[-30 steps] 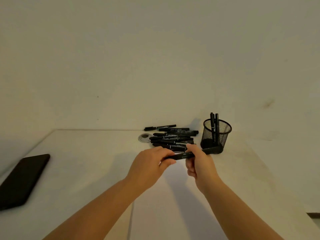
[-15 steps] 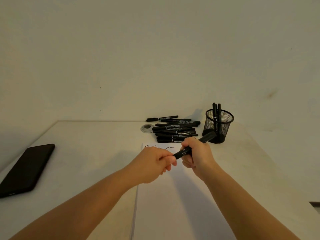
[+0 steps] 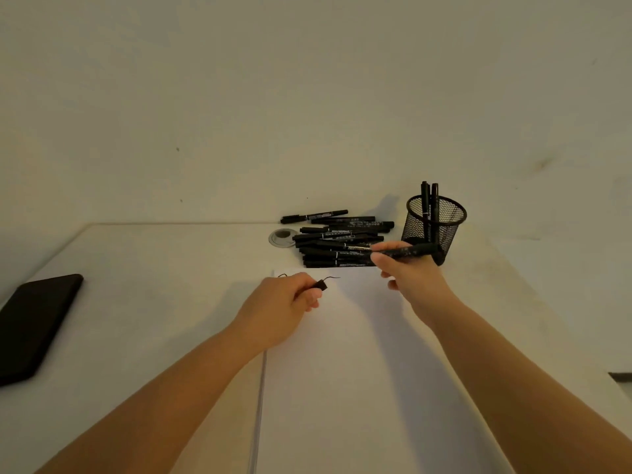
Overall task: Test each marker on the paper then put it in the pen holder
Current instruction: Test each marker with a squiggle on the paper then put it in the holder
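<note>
So the marker [image 3: 403,250] is in the right hand [image 3: 410,278], pinched around the middle of the barrel and held level in the air just in front of the pen holder [image 3: 436,222], over the near edge of the marker pile [image 3: 338,244]. The cap [image 3: 319,285] is in the left hand [image 3: 284,309], fingers curled round it w/ just the end poking out. Hands are apart, each clamped on its own piece. Makes sense imo: cap's off so the tip can hit the paper [image 3: 342,371], and keeping the cap in the other hand means it's ready to snap back on right after.

Paper sits straight in front of the person on the desk [image 3: 154,285], pile and holder at the far end behind it, so everything's in easy reach. The holder already has 2 markers standing in it, so prob a couple done and lots left in the pile. There are a few squiggles at the top edge of the paper, right by the left hand.

What I can't make out: the marker tip, it's lost against the dark pile behind it. Part of the squiggles is behind the left hand. Can't count the pile, too overlapped. Labels are unreadable. The phone [image 3: 34,323] on the left is cut off by the frame edge, and there's a little round disc [image 3: 282,237] beside the pile, no idea what it is.
</note>
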### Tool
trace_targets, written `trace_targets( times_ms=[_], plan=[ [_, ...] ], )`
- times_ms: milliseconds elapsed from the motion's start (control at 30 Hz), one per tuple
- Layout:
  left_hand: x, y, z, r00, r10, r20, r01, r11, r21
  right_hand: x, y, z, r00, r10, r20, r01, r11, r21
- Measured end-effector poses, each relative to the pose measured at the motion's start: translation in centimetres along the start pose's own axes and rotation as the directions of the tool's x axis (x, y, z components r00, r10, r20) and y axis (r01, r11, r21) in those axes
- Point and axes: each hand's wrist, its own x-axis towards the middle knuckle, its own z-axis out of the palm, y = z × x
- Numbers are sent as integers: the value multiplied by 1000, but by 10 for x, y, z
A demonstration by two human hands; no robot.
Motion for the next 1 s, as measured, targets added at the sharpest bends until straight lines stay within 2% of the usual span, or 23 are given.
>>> trace_targets(
  times_ms=[100, 167, 300, 433, 600, 767, 900, 1000],
  plan=[
    [7, 5, 15, 997, 54, -63, -42, 983, 180, 13, 5, 17, 998, -8, -67, 6, 1000, -29],
    [6, 2, 22, 991, 80, -105, -62, 985, 161, 18, 14, 25, 991, -34, -128, 31, 999, -30],
    [6, -6, 23, 993, 86, -87, -76, 991, 106, 19, 33, 24, 954, -49, -296, 51, 999, 0],
    [8, -6, 23, 992, 81, -96, -69, 989, 127, 22, 36, 27, 964, -103, -245, 54, 978, -200],
    [8, -5, 22, 993, 78, -90, -66, 990, 126, 21, 37, 28, 973, -185, -140, 146, 958, -246],
    [8, -6, 22, 996, 58, -75, -50, 993, 106, 20, 36, 24, 954, -211, -215, 161, 960, -229],
    [9, -6, 22, 996, 54, -65, -48, 995, 90, 19, 33, 16, 926, -244, -286, 163, 946, -280],
    [10, -6, 23, 995, 59, -80, -52, 995, 86, 15, 30, 13, 886, -229, -404, 160, 967, -197]
  ],
)
